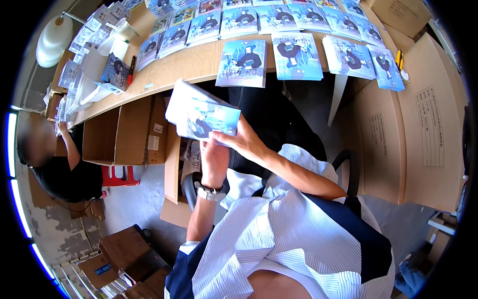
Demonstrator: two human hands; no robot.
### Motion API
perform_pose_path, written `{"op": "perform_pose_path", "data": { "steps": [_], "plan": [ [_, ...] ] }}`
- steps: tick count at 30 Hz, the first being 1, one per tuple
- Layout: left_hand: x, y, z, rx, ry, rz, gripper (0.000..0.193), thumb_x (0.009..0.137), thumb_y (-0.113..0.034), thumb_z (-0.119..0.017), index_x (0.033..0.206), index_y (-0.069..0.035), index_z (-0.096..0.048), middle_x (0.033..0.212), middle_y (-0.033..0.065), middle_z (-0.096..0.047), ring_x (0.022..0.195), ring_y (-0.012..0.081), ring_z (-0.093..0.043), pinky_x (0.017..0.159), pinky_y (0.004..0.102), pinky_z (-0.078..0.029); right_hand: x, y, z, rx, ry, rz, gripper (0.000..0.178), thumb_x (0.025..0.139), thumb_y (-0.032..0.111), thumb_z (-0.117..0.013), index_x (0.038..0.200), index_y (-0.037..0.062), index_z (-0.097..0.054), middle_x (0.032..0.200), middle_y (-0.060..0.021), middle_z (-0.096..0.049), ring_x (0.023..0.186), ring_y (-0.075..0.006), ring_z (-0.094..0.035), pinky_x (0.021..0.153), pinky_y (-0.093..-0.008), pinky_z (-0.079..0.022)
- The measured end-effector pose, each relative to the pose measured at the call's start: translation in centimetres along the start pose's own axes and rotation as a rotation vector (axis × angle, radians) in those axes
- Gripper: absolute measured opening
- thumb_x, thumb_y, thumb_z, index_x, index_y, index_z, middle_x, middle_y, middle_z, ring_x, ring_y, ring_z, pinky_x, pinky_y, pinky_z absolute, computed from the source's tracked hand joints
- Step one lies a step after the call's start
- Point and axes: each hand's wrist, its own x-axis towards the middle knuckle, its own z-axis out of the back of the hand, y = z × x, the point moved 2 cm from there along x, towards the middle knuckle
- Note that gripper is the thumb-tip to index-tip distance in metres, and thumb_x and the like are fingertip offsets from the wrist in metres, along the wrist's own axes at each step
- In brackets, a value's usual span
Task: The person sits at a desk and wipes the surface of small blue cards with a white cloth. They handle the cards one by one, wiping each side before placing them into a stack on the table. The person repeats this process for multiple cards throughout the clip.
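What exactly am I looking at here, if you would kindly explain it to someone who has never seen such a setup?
There is no machine here, only a person working with two bare hands. The single picture comes from a wide fisheye camera worn on that person's head and looking down, so straight edges bend towards the rim.

The right hand holds a bundle of blue and white printed pieces, perhaps booklets. The left hand is at its lower edge, with the fingers mostly hidden.

On the wooden table lie stacks of similar blue prints, a red marker and a yellow-handled tool. Large cardboard boxes stand at the right; another person is at the left.
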Motion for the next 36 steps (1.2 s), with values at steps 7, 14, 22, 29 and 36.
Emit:
{"op": "perform_pose_path", "data": {
  "steps": [7, 14, 22, 29, 36],
  "plan": [
    [-5.8, 3.2, -0.2, 0.16, 0.078, 0.348, 0.065, 0.087, -0.016, -0.077, 0.143, -0.012, -0.046, 0.144, 0.0034, -0.051, 0.138, 0.0231, -0.043, 0.121, 0.0424, -0.023, -5.5, 4.3, 5.5, -0.366, 0.031, -0.065, 0.04, 0.092, 0.019, -0.075, 0.119, -0.0017, -0.053, 0.105, -0.0143, -0.068, 0.099, -0.0186, -0.067, 0.087, -0.0328, -0.056],
    [-2.1, -2.3, -1.5, 0.632, 0.101, -0.177, 0.07, 0.077, -0.024, -0.056, 0.144, -0.008, -0.044, 0.148, 0.0153, -0.047, 0.142, 0.0297, -0.04, 0.118, 0.0447, -0.029, -8.9, 5.2, 11.5, -0.445, 0.13, -0.049, 0.047, 0.089, 0.016, -0.078, 0.123, 0.0043, -0.048, 0.12, -0.0129, -0.067, 0.109, -0.0264, -0.067, 0.094, -0.0356, -0.055],
    [-2.7, 0.2, -4.4, 1.058, 0.207, -0.305, 0.031, 0.103, -0.027, -0.05, 0.117, -0.003, -0.062, 0.121, 0.0148, -0.061, 0.116, 0.0265, -0.058, 0.101, 0.0409, -0.044, -10.7, 1.2, 11.2, -0.354, 0.149, -0.095, 0.09, 0.082, 0.011, -0.081, 0.146, 0.0089, -0.017, 0.139, -0.0179, -0.043, 0.131, -0.0317, -0.048, 0.112, -0.0428, -0.041],
    [-3.6, -0.9, -9.1, 1.866, 0.432, -0.789, 0.026, 0.088, -0.011, -0.065, 0.114, -0.007, -0.067, 0.119, 0.0137, -0.061, 0.117, 0.0299, -0.056, 0.106, 0.0496, -0.041, -10.8, 0.4, 10.9, -0.387, 0.043, -0.133, 0.076, 0.09, 0.011, -0.074, 0.143, 0.0115, -0.02, 0.125, -0.0172, -0.047, 0.121, -0.0292, -0.054, 0.101, -0.0392, -0.048],
    [-3.4, 1.5, -11.8, 1.908, 0.612, -0.462, 0.041, 0.078, -0.006, -0.082, 0.111, -0.012, -0.059, 0.135, 0.0147, -0.056, 0.133, 0.0398, -0.048, 0.112, 0.0605, -0.033, -10.9, 1.0, 11.7, -0.432, 0.024, -0.056, 0.064, 0.089, 0.006, -0.074, 0.139, 0.0058, -0.034, 0.125, -0.0188, -0.049, 0.117, -0.0301, -0.058, 0.096, -0.0375, -0.049]
  ]
}}
